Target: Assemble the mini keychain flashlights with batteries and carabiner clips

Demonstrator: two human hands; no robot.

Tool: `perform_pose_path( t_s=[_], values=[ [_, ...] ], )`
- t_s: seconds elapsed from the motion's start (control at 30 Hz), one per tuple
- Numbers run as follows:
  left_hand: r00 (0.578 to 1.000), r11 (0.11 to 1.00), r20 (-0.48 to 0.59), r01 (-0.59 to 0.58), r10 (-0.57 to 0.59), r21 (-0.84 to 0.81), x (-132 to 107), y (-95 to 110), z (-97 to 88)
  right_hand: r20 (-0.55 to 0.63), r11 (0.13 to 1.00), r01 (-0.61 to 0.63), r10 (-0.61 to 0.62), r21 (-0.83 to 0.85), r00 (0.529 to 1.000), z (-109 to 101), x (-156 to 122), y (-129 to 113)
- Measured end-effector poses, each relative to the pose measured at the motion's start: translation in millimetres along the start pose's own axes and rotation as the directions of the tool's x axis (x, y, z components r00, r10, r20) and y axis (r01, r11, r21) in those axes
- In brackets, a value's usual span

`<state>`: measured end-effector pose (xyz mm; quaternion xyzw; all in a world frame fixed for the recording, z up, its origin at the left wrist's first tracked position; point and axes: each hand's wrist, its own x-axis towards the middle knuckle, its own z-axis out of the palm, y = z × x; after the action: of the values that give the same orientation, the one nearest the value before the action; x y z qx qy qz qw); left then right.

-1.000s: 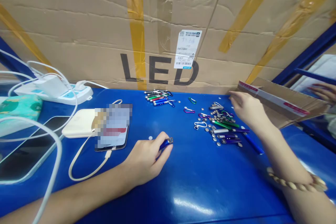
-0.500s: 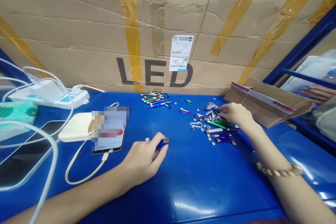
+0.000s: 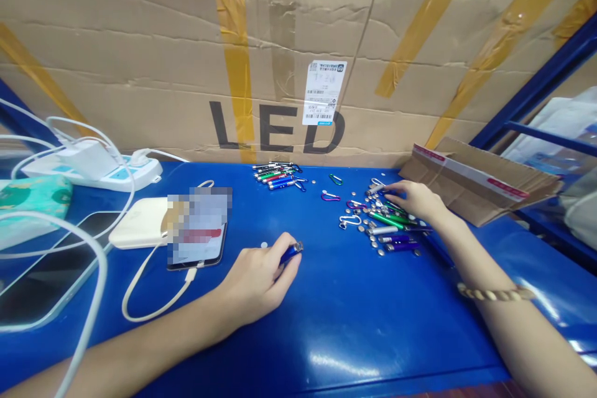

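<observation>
Blue workbench (image 3: pixel 354 323), left to right: a white power strip (image 3: pixel 93 174) and a cream power bank (image 3: pixel 140 224) lie beside a pixelated phone (image 3: pixel 198 230). The left hand (image 3: pixel 256 283) is closed around a blue mini flashlight (image 3: pixel 292 253), its end exposed, with a single button cell (image 3: pixel 263 244) just beside the fingers. Farther back stands a neat row of mini flashlights (image 3: pixel 275 175). The right hand (image 3: pixel 416 199) lies open, fingers spread and low over a loose heap of button cells (image 3: pixel 379 252) and carabiners (image 3: pixel 351 220). Beyond lies a cardboard flap (image 3: pixel 480 180). Risk: a brushing hand could scatter the cells — round, they may roll off the glossy top.
</observation>
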<state>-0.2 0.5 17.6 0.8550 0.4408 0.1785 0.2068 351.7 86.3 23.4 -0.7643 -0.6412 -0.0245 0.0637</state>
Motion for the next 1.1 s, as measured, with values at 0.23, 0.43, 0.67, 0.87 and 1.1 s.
perform_pose_path(
  t_s=[0.23, 0.43, 0.67, 0.87, 1.1],
  values=[
    [1.000, 0.999, -0.005, 0.007, -0.007, -0.031, -1, 0, -0.9, 0.039, 0.999, -0.031, 0.030, 0.034, 0.999, 5, 1, -6],
    [0.996, 0.988, -0.017, 0.079, -0.082, -0.136, 0, -1, -1.4, 0.006, 0.994, -0.032, 0.032, 0.101, 0.999, 3, 0, -5],
    [0.980, 0.929, -0.105, 0.124, -0.170, -0.349, 1, -7, 2.0, -0.184, 0.777, 0.235, -0.155, 0.584, 0.971, -24, -41, -78],
    [0.985, 0.859, -0.108, 0.064, -0.137, -0.509, 2, -10, 2.6, 0.127, 0.442, 0.187, -0.589, 0.877, 0.798, -20, -92, -145],
    [0.996, 0.866, -0.087, -0.041, -0.003, -0.499, 2, -9, 5.6, 0.103, 0.346, 0.110, -0.542, 0.932, 0.834, -15, -110, -158]
  ],
)
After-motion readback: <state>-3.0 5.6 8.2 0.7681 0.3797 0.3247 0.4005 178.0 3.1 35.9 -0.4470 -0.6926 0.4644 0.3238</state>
